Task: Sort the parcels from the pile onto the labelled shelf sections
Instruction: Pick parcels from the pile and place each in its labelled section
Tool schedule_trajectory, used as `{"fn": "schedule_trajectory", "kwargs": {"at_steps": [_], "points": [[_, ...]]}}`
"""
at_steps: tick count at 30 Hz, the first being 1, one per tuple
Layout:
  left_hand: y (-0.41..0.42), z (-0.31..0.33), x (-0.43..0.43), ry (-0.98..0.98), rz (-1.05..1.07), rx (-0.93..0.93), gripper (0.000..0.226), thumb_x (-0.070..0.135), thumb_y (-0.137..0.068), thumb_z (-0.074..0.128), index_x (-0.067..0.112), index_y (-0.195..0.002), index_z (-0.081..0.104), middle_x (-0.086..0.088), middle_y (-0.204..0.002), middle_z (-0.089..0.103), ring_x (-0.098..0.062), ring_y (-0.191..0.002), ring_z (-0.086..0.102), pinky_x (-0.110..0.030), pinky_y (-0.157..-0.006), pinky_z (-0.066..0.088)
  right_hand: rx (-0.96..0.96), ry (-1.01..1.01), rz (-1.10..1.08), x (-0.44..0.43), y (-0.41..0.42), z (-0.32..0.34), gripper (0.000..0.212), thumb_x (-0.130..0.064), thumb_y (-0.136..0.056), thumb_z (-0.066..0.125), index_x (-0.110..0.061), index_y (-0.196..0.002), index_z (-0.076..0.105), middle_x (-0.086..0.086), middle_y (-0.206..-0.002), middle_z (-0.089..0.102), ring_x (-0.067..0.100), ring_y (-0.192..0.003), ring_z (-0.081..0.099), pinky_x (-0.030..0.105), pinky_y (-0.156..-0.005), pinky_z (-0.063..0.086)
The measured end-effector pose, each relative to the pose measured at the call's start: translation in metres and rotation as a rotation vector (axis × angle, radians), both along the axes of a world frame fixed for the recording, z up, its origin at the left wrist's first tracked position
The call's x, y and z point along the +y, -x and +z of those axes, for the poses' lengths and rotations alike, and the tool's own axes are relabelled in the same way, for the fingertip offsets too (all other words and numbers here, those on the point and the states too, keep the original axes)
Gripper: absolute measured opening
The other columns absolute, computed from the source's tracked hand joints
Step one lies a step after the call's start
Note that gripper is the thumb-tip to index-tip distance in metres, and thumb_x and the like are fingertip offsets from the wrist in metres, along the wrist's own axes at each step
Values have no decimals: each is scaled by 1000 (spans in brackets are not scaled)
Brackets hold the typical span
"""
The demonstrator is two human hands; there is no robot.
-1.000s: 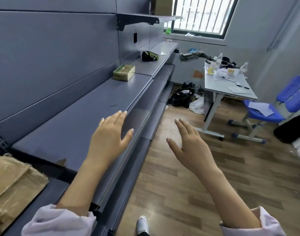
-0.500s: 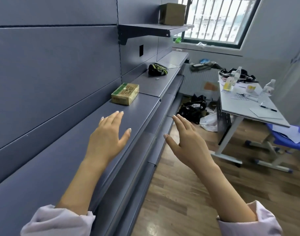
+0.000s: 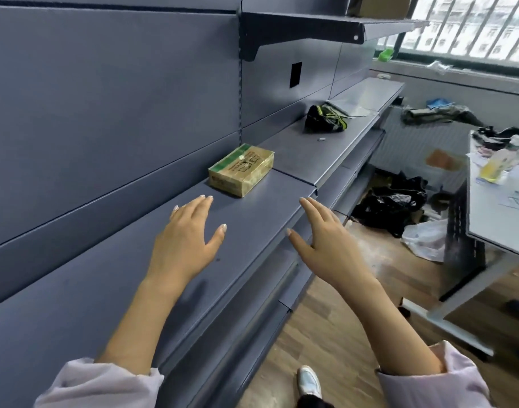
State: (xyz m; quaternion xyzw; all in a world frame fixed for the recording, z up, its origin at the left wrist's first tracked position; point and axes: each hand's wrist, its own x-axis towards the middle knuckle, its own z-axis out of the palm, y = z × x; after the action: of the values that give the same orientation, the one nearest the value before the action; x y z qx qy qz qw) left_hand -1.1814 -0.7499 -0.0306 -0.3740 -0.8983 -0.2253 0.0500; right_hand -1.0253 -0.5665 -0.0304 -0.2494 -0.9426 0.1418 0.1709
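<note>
Closer now to the taped parcel (image 3: 241, 169) at twelve o'clock, my left hand (image 3: 185, 241) and right hand (image 3: 326, 241) hover spread and empty — I want both long sides clasped squarely.

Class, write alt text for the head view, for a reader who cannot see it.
The left hand and right hand, open and empty, reach over a grey shelf toward a tan box lying on it. A black bag sits farther along.
</note>
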Motion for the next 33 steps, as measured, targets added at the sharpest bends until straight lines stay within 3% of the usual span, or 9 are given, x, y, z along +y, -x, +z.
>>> {"fn": "schedule_trajectory", "kwargs": {"at_steps": [14,19,33], "points": [[31,-4,152,-124,508,-187,67,47,-96,47,22,-154,24,8,-160,25,-17,-146,24,-38,-113,33,-104,22,381,214,129,6,67,-51,-101,43,-24,-157,20,-8,-164,21,13,-150,20,31,-114,32],[36,-3,175,-149,597,-200,66,44,-97,48,22,-154,24,8,-159,26,-12,-146,24,-34,-111,31,-75,98,428,242,159,1,64,-48,-101,45,-23,-156,24,-8,-163,24,13,-149,20,31,-111,35],[87,-25,203,-104,673,-271,66,44,-97,50,19,-153,26,2,-158,29,-18,-143,32,-36,-110,34,-83,201,477,269,227,-17,59,-44,-101,48,-20,-153,32,-5,-159,32,15,-147,27,34,-106,39]]}}
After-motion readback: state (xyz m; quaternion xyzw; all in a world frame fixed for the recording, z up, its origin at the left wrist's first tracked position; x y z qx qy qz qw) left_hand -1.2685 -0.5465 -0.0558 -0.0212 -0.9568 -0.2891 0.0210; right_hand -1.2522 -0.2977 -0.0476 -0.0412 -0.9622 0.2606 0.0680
